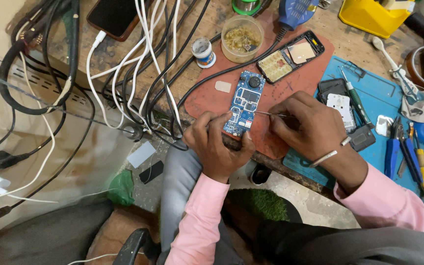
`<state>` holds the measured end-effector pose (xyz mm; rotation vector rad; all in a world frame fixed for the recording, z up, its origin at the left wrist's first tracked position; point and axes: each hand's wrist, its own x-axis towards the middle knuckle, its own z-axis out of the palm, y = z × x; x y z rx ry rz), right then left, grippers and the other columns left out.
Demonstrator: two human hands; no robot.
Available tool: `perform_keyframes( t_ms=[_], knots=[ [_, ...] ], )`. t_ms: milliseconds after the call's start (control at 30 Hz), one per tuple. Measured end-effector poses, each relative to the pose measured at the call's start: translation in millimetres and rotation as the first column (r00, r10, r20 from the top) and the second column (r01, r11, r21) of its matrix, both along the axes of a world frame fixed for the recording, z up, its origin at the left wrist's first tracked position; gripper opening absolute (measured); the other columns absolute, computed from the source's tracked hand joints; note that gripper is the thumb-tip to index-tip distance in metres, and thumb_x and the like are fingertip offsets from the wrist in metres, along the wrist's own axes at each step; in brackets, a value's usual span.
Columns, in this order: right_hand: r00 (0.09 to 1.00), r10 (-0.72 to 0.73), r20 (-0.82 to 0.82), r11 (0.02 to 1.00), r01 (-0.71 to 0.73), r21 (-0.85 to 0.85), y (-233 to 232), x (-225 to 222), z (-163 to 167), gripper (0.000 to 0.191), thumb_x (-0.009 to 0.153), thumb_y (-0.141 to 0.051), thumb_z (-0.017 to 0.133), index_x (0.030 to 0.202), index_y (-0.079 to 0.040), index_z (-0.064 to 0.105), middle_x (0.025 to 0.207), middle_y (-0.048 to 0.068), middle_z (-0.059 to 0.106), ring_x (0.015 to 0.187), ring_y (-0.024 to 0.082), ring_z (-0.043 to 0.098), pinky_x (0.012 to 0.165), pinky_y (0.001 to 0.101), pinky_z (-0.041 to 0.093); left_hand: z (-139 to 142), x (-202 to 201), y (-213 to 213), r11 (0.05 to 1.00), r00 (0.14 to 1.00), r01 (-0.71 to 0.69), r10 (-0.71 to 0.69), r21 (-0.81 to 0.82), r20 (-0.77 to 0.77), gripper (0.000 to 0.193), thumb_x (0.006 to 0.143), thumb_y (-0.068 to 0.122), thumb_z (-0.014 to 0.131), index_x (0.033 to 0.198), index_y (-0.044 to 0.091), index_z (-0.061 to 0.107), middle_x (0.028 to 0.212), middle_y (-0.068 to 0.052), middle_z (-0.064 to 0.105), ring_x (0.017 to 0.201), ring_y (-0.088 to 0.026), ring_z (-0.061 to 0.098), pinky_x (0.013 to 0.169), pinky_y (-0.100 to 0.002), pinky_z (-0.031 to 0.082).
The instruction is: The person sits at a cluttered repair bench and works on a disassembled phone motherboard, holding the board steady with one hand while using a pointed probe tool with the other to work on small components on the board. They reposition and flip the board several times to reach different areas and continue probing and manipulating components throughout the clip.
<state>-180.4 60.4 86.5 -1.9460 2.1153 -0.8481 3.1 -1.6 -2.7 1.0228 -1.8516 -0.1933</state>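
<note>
Blue circuit board (243, 103) pinned on the red mat (207, 100) at the bench edge.
Left hand (217, 142) grips the board's lower end; right hand (305, 125) pinches thin tweezers (271, 114), tips meeting the board's right edge. Judged: keep the board flat and steady, approach with tips low. One board, one open phone shell (290, 55), two hands.
</note>
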Motion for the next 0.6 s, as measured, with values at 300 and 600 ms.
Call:
perform_keyframes(
  t_ms=[300, 600],
  knots=[
    [0.999, 0.017, -0.031, 0.999, -0.018, -0.030, 0.6, 0.0, 2.5, 0.014, 0.083, -0.016, 0.075, 0.098, -0.015, 0.077, 0.094, 0.003, 0.070, 0.076, 0.024, 0.072, 0.063, 0.0353, 0.055, -0.3, -2.0, 1.0, 1.000, 1.000, -0.016, 0.016, -0.017, 0.004, 0.045, 0.088, 0.046, 0.069, 0.119, 0.014, 0.066, 0.127, -0.009, 0.054, 0.115, -0.030, 0.044, 0.107, -0.047, 0.032],
    [0.999, -0.008, -0.034, 1.000, 0.008, 0.005, 1.7, 0.9, 3.5, 0.013, 0.081, -0.019, 0.077, 0.094, -0.017, 0.079, 0.092, 0.002, 0.071, 0.074, 0.022, 0.072, 0.060, 0.0349, 0.055, 0.4, -1.1, 1.2, 1.000, 1.000, -0.008, 0.008, 0.011, 0.002, 0.046, 0.084, 0.043, 0.072, 0.119, 0.014, 0.066, 0.127, -0.008, 0.054, 0.116, -0.031, 0.044, 0.108, -0.047, 0.033]
  ],
)
